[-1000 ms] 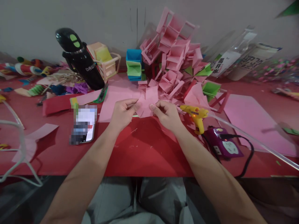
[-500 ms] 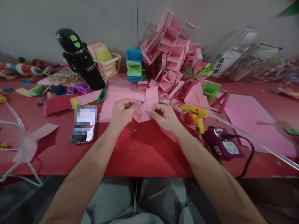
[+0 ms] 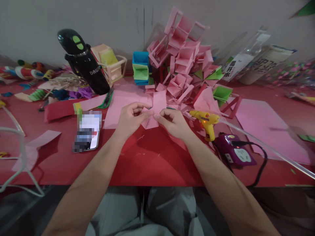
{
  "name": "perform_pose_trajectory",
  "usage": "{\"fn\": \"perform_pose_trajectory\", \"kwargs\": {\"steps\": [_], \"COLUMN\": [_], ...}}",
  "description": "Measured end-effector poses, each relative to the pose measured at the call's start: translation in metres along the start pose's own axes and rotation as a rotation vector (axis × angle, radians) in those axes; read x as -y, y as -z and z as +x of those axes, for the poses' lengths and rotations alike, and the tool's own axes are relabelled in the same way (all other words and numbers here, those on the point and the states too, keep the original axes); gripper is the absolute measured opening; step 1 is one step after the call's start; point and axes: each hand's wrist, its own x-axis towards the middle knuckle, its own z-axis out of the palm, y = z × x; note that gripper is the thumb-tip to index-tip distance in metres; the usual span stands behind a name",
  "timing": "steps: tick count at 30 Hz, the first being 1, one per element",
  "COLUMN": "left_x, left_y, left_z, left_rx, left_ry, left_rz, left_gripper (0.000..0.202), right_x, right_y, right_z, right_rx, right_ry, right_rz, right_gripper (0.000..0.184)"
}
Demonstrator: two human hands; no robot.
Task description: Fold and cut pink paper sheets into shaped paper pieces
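A small pink paper piece point(image 3: 154, 111) with folded flaps is held just above the red table point(image 3: 152, 157), pinched from both sides. My left hand point(image 3: 130, 118) grips its left edge with curled fingers. My right hand point(image 3: 172, 122) pinches its right edge between thumb and forefinger. Both hands meet at the middle of the table, in front of a tall heap of pink folded paper frames point(image 3: 182, 62).
A yellow glue gun point(image 3: 206, 121) lies right of my right hand, beside a purple power socket point(image 3: 236, 154) with a black cable. A phone point(image 3: 88, 131) lies to the left. A black device point(image 3: 83, 62), coloured paper boxes point(image 3: 140, 69) and pink sheets point(image 3: 261, 127) surround the spot.
The hands have drawn closer together on the pink piece, folding it smaller; its lower flap now points down between the fingers.
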Motion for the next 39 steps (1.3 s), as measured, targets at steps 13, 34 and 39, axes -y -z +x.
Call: {"fn": "perform_pose_trajectory", "kwargs": {"steps": [13, 34, 39], "left_x": [0.001, 0.001, -0.003], "left_y": [0.000, 0.000, -0.005], "left_z": [0.001, 0.001, -0.002], "left_rx": [-0.093, 0.011, 0.107], "left_ry": [-0.042, 0.016, -0.032], "left_rz": [0.045, 0.008, -0.017], "left_gripper": [0.021, 0.021, 0.025], "right_x": [0.003, -0.008, -0.010], "right_y": [-0.002, 0.000, 0.000], "right_z": [0.000, 0.003, 0.004], "right_rx": [-0.008, -0.032, -0.072], "right_ry": [0.018, -0.020, -0.003], "right_rz": [0.011, 0.108, 0.101], "right_gripper": [0.048, 0.045, 0.042]}}
